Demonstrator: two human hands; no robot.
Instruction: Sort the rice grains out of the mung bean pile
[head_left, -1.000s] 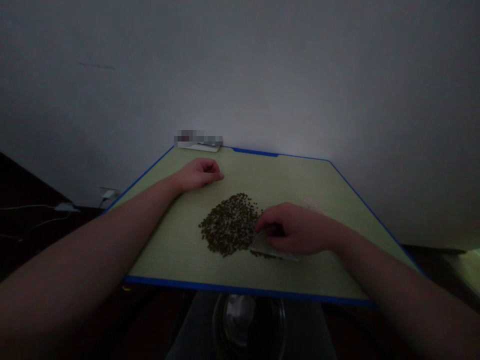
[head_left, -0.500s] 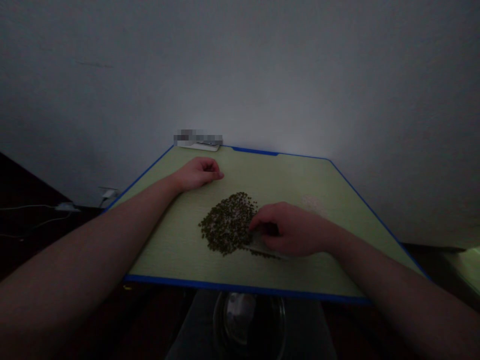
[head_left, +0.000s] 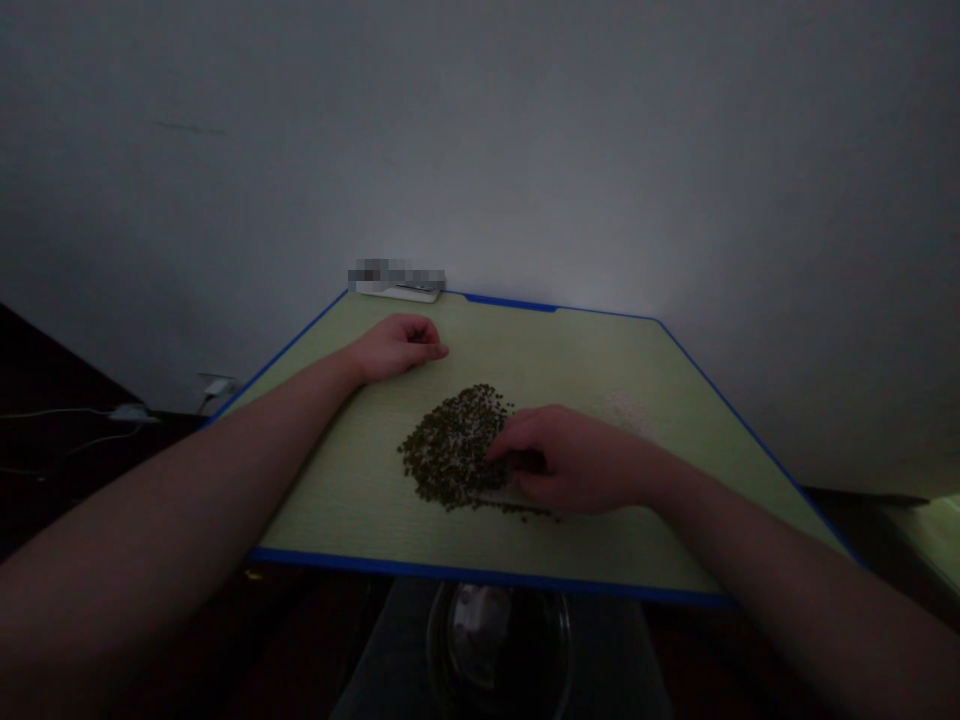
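Head view looking down on a green laminate table (head_left: pixel 570 350) with a blue edge band. All places are given from this table, left to right.

1. White cable (head_left: pixel 67 414): off the table's left side, on a dark surface below its level, leading to a white charger (head_left: pixel 131 414).
2. Left hand (head_left: pixel 397 347): lying on the table near its far edge, fingers loosely curled and grasping nothing.
3. White power strip (head_left: pixel 397 289): just beyond the table's far edge, partly blurred.
4. Mung beans (head_left: pixel 450 447): a dark green heap at mid-table, with a thin trail of beans along its lower right side.
5. Glass bowl (head_left: pixel 499 640): below the table's near edge, holding a pale crumpled item too dim to identify.
6. Right hand (head_left: pixel 577 460): right of mid-table, fingers touching the heap's right edge and clenched on a pale flat card (head_left: pixel 510 495), mostly hidden beneath the hand.
7. Pale powdery patch (head_left: pixel 626 410): on the table's right half, just beyond the right hand.
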